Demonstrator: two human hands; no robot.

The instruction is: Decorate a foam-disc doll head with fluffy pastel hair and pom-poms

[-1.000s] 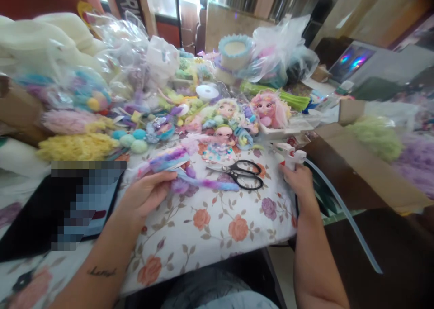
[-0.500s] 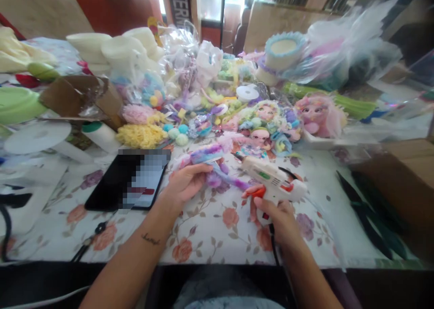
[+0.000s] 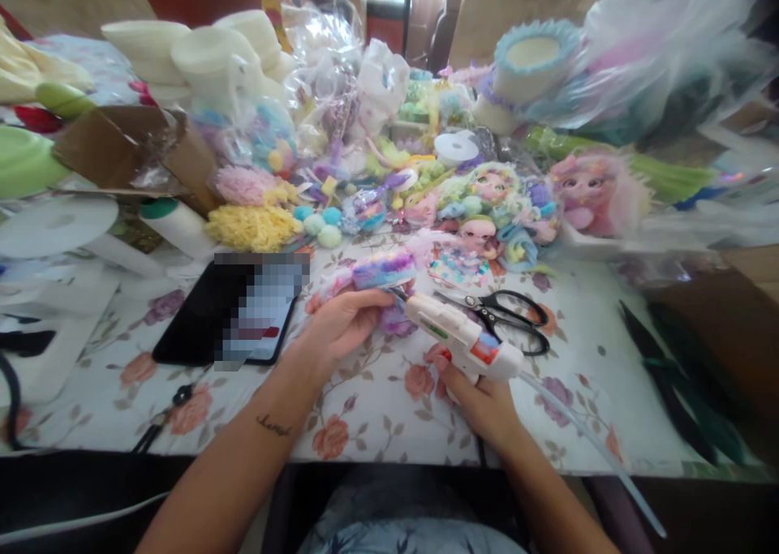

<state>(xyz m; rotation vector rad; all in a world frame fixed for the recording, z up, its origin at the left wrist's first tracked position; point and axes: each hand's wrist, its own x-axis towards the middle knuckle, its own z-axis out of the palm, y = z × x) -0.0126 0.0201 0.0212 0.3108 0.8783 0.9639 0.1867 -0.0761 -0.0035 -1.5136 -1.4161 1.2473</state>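
My left hand (image 3: 341, 327) grips a fluffy purple, pink and blue yarn piece (image 3: 374, 272) on the floral tablecloth (image 3: 365, 416). My right hand (image 3: 478, 396) holds a white hot glue gun (image 3: 462, 343) by its handle. The gun's nozzle points left and touches the yarn piece right beside my left fingers. A clear glue stick (image 3: 584, 444) sticks out of the gun's rear toward the lower right. Black scissors (image 3: 505, 319) lie just behind the gun.
A black phone (image 3: 234, 311) lies left of my left hand. Behind the hands sit doll heads (image 3: 487, 205), pompoms (image 3: 320, 223), yellow fluff (image 3: 252, 228), a white ribbon roll (image 3: 459, 147), plastic bags and a cardboard box (image 3: 131, 144). Dark green strips (image 3: 675, 384) lie at the right.
My right hand has brought the glue gun from the table's right side to the middle, and its nozzle now meets the yarn piece. My left hand kept hold of the yarn.
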